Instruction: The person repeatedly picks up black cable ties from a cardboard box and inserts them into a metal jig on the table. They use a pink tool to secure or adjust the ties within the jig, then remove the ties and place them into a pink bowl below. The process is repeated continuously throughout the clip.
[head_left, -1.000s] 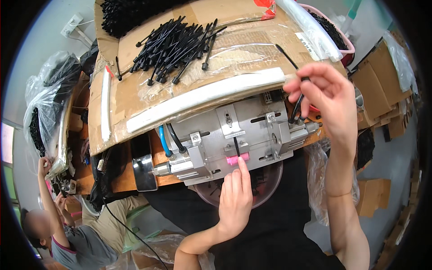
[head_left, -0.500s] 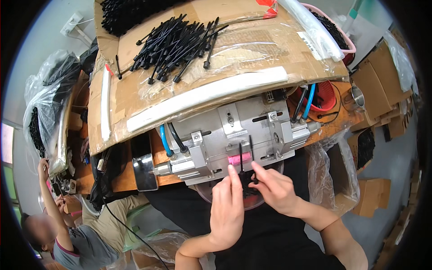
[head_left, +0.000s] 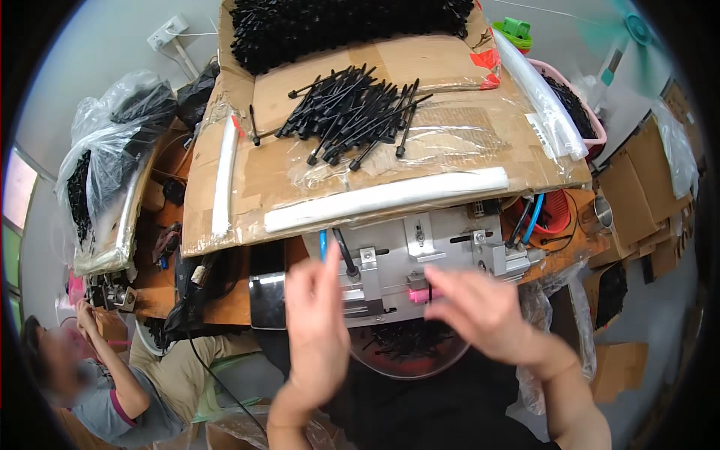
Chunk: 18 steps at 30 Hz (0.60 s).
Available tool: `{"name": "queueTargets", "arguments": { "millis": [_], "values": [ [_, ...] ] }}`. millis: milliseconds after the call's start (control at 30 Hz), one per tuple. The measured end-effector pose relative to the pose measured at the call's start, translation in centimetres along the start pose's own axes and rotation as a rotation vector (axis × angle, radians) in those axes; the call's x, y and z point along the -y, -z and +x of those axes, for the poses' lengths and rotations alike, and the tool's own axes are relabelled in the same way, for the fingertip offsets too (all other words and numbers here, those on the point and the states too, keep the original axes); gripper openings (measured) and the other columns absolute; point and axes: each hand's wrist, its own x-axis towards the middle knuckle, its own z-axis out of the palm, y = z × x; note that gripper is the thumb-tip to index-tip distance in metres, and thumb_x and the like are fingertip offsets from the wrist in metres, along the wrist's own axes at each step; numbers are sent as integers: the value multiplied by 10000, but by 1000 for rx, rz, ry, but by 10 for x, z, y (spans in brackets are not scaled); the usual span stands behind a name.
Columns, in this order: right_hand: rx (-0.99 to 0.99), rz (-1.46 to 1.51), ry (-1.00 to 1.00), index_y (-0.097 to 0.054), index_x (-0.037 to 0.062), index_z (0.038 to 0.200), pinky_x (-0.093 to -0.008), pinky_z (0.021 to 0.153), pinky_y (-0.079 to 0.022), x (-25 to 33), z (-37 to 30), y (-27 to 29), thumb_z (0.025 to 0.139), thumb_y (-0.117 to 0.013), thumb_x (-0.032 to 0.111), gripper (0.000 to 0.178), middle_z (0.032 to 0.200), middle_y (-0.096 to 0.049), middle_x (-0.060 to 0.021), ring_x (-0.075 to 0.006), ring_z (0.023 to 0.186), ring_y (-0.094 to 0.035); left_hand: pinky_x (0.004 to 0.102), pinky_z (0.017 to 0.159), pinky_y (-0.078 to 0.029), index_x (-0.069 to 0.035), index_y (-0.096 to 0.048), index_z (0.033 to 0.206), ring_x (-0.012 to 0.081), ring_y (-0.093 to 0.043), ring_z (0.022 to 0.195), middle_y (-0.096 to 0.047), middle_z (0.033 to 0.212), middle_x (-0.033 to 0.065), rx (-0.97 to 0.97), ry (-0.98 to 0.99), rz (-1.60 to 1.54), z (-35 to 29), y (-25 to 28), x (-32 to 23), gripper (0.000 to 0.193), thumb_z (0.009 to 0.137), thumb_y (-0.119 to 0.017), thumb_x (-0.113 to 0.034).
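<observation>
A grey metal fixture (head_left: 420, 251) sticks out from under a cardboard sheet (head_left: 390, 172), with a small pink part (head_left: 418, 295) on its front. My left hand (head_left: 319, 322) is held flat in front of the fixture's left side, fingers straight, holding nothing, and blurred by motion. My right hand (head_left: 480, 307) is just right of the pink part with its fingertips toward it; blur hides whether it holds anything. A loose pile of black plastic sticks (head_left: 352, 112) lies on the cardboard. A clear bowl (head_left: 405, 352) with black pieces sits below the fixture.
A larger heap of black sticks (head_left: 337, 26) fills the far end of the cardboard. A pink basket (head_left: 577, 112) stands at the right, cardboard boxes (head_left: 637, 195) beyond it, and plastic bags (head_left: 112, 150) at the left. Another person (head_left: 97, 375) sits at the lower left.
My right hand came down from the fixture's upper right to the pink part, then shifted slightly right. My left hand moved left, away from the pink part.
</observation>
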Motion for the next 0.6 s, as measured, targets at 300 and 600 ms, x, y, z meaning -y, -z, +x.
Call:
{"name": "queueTargets", "arguments": {
  "millis": [300, 600],
  "values": [
    [2, -549, 289, -622, 115, 912, -363, 673, -547, -76, 190, -33, 759, -633, 84, 157, 913, -572, -45, -227, 891, -615, 362, 778, -497, -24, -631, 1022, 276, -600, 827, -593, 896, 130, 72, -142, 23, 163, -28, 61, 249, 797, -651, 80],
    [215, -271, 390, -646, 60, 797, -381, 695, -473, -136, 149, 46, 759, -668, 42, 48, 836, -562, -63, -275, 830, -582, 318, 768, -520, 0, -628, 991, 195, -638, 799, -647, 870, 100, 233, -73, -186, 141, -15, 23, 207, 801, -667, 72]
  ]
}}
